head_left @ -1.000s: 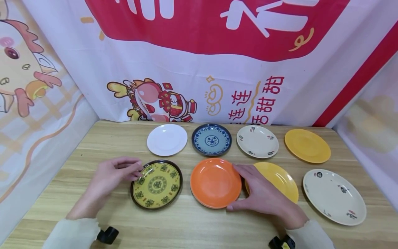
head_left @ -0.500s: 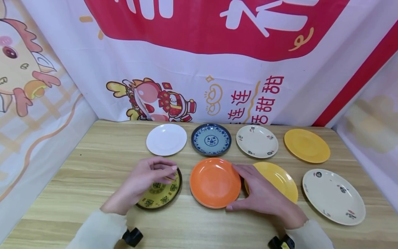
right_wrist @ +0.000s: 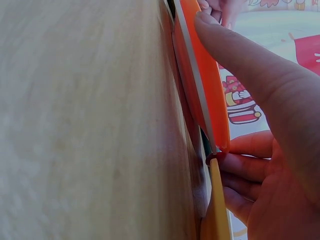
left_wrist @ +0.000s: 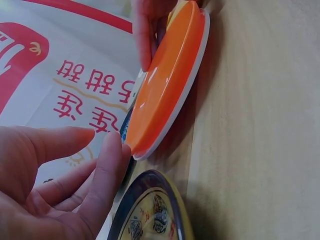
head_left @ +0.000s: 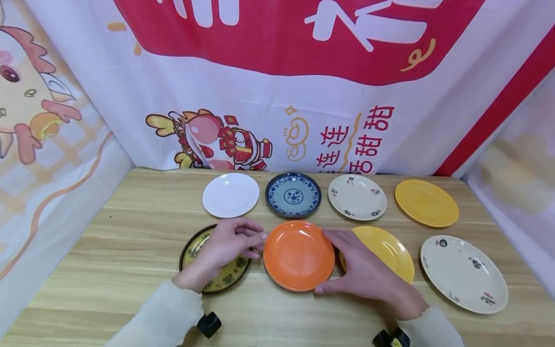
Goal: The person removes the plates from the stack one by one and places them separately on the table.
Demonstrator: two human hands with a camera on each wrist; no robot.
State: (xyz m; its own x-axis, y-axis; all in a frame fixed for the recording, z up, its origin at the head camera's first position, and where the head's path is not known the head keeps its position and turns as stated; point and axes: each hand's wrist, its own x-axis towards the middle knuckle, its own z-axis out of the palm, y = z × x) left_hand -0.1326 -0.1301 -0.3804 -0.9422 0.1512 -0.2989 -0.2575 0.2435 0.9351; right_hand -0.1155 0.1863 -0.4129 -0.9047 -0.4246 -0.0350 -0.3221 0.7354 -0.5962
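An orange plate (head_left: 299, 255) lies mid-table, with a pale rim (left_wrist: 200, 65) showing beneath its edge in the left wrist view. My right hand (head_left: 368, 270) holds its right side, thumb at the near rim and fingertips at the far right rim. The right wrist view shows the thumb (right_wrist: 260, 65) along the orange edge. My left hand (head_left: 230, 246) is at the left rim, fingers loosely bent; its fingertips look to touch or almost touch the edge. Under that hand lies a yellow-green patterned plate (head_left: 231, 277) with a dark rim, partly covered.
Behind stand a white plate (head_left: 231, 195), a blue patterned plate (head_left: 293, 195), a small cream plate (head_left: 357, 197) and a yellow plate (head_left: 427, 203). Another yellow plate (head_left: 386, 248) sits partly under my right hand. A larger cream plate (head_left: 464, 274) lies at right. A printed cloth (head_left: 277, 91) hangs behind.
My left hand has moved right, from the left edge of the yellow-green plate across it to the orange plate's left rim. The right hand stays at the orange plate's right side.
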